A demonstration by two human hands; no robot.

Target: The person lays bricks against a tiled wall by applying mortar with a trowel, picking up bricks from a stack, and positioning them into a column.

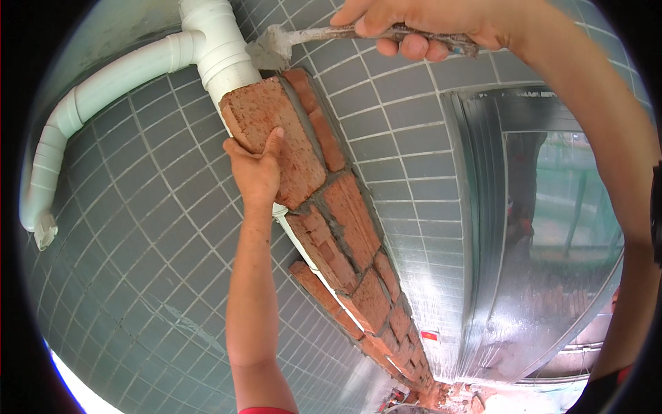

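Note:
My left hand (256, 165) grips a red brick (279, 124) at the upper end of a brick column, against a white vertical pipe (221, 41). More bricks (350, 217) with grey mortar run down the column below it, beside a narrow strip of the pipe. My right hand (407, 27), at the top, holds the handle of a mortar-smeared trowel (272, 48). The trowel's blade sits just above the brick, next to the pipe and the top of a slimmer brick piece (317, 117) in mortar.
A curved white pipe (124, 72) branches left from the vertical one. Grey tiled walls (138, 228) flank the column. A metal-framed glass window (558, 207) is at the right. At the far bottom, reddish rubble (438, 397) lies on the floor.

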